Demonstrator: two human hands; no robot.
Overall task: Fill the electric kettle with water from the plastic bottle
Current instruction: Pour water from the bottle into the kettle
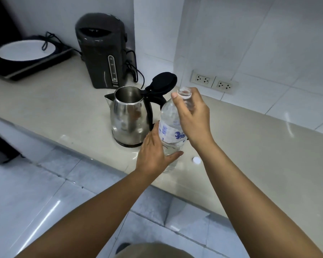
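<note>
A steel electric kettle (127, 116) stands on the beige counter with its black lid (163, 81) flipped up and its mouth showing. Just right of it is a clear plastic bottle (169, 120) with a blue-printed label, uncapped and roughly upright, its neck slightly toward the wall. My right hand (192, 116) wraps the bottle's neck and shoulder. My left hand (155, 153) grips the bottle's lower part from the left. The white bottle cap (196, 160) lies on the counter to the right of the bottle's base.
A dark electric water dispenser (101, 51) stands behind the kettle with its cord coiled beside it. An induction hob with a white plate (25, 51) sits at the far left. Two wall sockets (213, 81) are on the tiled wall. The counter's front edge (93, 159) runs diagonally.
</note>
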